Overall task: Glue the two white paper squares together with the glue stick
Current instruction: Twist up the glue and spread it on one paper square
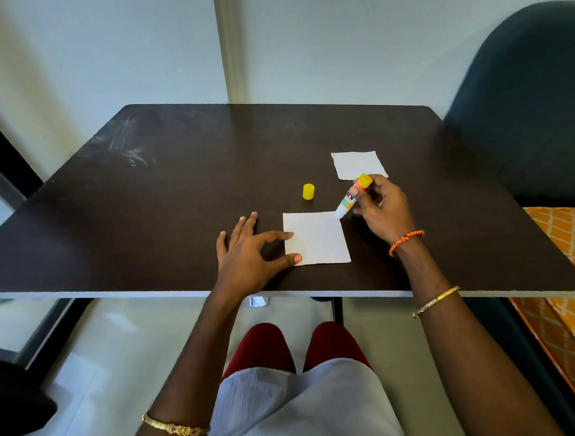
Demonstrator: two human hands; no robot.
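Fingers [369,193] of the right hand [380,211] are curled round the glue stick [351,196], holding it tilted with its white tip down at the far right corner of the near paper square [317,239] and its yellow base up. Fingers [246,221] of the left hand [244,253] are spread apart and straight; the forefinger and thumb tips press on the left edge of that same square, the other fingers rest on the wood beside it.

Largest is the dark brown bench [177,177], with pale scuff marks at its far left. A dark chair back [523,98] stands at the right, beside an orange patterned cloth [568,269]. The near paper square lies flat near the front edge of the bench; the second paper square [356,164] lies farther back and to the right, well apart from the first, partly behind the glue stick's base. Smallest, the yellow cap [308,192] stands upright on the bench between the two squares, a little to the left, touching neither.
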